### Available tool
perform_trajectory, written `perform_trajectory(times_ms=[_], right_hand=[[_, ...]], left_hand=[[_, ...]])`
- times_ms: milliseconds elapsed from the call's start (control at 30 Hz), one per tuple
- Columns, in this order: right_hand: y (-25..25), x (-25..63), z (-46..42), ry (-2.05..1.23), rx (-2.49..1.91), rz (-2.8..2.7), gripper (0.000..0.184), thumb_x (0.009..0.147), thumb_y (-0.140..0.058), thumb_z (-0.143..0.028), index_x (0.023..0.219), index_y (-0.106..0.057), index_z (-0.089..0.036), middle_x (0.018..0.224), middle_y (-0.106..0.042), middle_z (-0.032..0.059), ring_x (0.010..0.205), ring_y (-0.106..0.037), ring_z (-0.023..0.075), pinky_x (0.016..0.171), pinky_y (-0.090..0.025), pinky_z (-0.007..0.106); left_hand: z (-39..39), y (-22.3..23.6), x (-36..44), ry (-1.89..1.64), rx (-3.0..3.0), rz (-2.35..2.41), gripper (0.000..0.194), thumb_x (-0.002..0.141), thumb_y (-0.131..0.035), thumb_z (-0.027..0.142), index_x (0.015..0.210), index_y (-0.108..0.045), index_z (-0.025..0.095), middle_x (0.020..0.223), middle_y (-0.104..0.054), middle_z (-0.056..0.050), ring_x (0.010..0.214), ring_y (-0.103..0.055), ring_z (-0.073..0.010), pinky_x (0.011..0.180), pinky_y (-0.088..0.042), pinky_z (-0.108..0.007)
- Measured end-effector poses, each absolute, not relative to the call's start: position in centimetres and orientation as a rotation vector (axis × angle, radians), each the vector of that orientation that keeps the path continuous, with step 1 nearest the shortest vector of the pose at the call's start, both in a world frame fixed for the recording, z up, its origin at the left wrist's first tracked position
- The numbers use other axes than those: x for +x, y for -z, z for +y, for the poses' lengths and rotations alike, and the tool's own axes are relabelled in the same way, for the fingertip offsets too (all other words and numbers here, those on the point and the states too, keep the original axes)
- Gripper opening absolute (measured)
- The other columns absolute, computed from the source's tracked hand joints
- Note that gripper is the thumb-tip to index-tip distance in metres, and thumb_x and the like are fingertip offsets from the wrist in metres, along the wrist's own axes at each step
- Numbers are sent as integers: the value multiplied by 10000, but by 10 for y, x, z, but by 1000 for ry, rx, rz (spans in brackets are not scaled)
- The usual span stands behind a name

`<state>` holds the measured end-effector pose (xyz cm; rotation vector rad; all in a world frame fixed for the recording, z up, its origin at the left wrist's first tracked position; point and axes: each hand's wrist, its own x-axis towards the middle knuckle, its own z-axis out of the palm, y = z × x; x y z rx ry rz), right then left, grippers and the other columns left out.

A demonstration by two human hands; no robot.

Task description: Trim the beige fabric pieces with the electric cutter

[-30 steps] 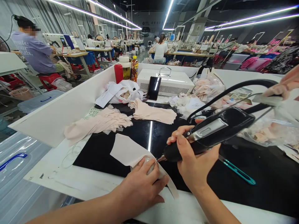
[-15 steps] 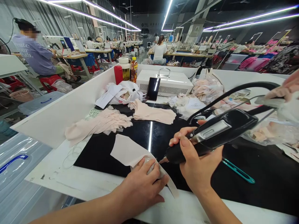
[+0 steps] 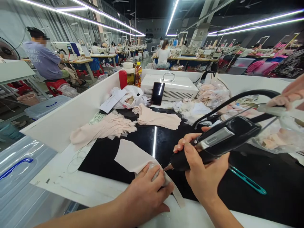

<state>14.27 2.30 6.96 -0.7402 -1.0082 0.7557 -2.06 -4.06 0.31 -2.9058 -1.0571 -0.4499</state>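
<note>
Across black board (image 3: 102,164) & onto white table (image 3: 78,189), cloth (image 3: 131,155) lies under L hand (image 3: 149,190), bent fingers pressing it; R hand (image 3: 204,174) wraps round black tool (image 3: 228,134). Risk: tool tip (image 3: 169,167) v. close to L fingers, so a slip could poke them; if L eases off, cloth may shift. Looks pale pink, thin, flat at far end, narrower at nr end.

Left hand (image 3: 150,186) on thin pale-pink fabric piece (image 3: 133,155), partly over glossy black sheet (image 3: 104,161); right hand (image 3: 205,171) gripping chunky black-and-silver handheld tool (image 3: 237,134), tip (image 3: 168,167) just beside fabric edge.
</note>
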Motion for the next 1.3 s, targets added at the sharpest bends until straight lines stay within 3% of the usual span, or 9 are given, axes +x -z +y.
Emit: perform_trajectory(times_ms=[100, 233, 333, 400, 533, 633, 900, 1133, 1300], right_hand=[[-69, 146, 24, -760, -773, -992, 485, 854, -902, -230, 1215, -584, -286, 829, -728, -73, 612, -687, 143, 587, -619, 298], [-64, 152, 32, -737, -815, -1003, 519, 814, -946, -273, 1192, -589, -275, 811, -733, -70, 614, -696, 152, 598, -622, 297], [-61, 156, 43, -710, -799, -1032, 534, 813, -949, -291, 1206, -588, -270, 810, -733, -67, 607, -692, 158, 613, -621, 316], [-62, 159, 50, -682, -809, -1037, 524, 811, -956, -314, 1186, -592, -266, 813, -731, -63, 603, -686, 161, 625, -618, 331], [-69, 164, 53, -648, -827, -996, 524, 787, -980, -353, 1139, -601, -270, 801, -720, -62, 607, -667, 165, 638, -610, 345], [-74, 167, 44, -686, -816, -968, 540, 786, -981, -356, 1171, -609, -283, 803, -716, -73, 619, -658, 158, 644, -613, 336], [-73, 168, 8, -812, -765, -995, 520, 826, -952, -296, 1228, -624, -311, 812, -709, -63, 655, -679, 170, 633, -625, 333], [-73, 161, 1, -830, -706, -1008, 476, 874, -911, -254, 1241, -615, -313, 834, -704, -55, 639, -679, 162, 568, -580, 305], [-68, 158, 1, -836, -693, -1013, 485, 877, -912, -232, 1247, -605, -294, 841, -709, -51, 641, -686, 157, 594, -603, 312]], left_hand=[[-34, -11, -25, 528, -3002, -1069, 522, 1072, -691, 578, 1431, -624, 206, 1366, -702, -151, 1340, -656, -338, 1180, -541, -525], [-18, -24, -42, 622, -3124, -1179, 177, 1145, -577, 249, 1264, -675, 161, 1318, -727, -112, 1247, -698, -225, 1140, -555, -321], [-8, -26, -57, 537, -3110, -1178, 296, 1038, -536, -10, 1224, -686, 166, 1299, -751, -87, 1280, -685, -219, 1168, -529, -331], [-5, -24, -62, 437, -3088, -1194, 360, 980, -561, -65, 1202, -694, 184, 1309, -749, -68, 1280, -677, -221, 1147, -536, -328], [-11, -24, -56, 199, -2903, -1369, 254, 1006, -653, 11, 1170, -705, 198, 1196, -745, -59, 1049, -705, -235, 905, -602, -326], [-18, -34, -43, 49, -2821, -1523, 111, 1053, -685, 106, 1124, -715, 185, 1082, -719, -47, 899, -701, -214, 766, -575, -309], [-18, -65, -25, -313, -2801, -1729, 69, 1100, -659, 176, 1153, -703, 166, 1104, -708, -58, 912, -748, -227, 734, -577, -317], [-20, -64, -27, -288, -2788, -1677, 10, 1087, -682, 184, 1082, -684, 176, 1041, -697, -40, 865, -743, -217, 695, -557, -309], [-22, -47, -33, -120, -2736, -1518, 106, 1068, -693, 162, 974, -651, 186, 926, -666, -18, 740, -688, -194, 592, -488, -299]])
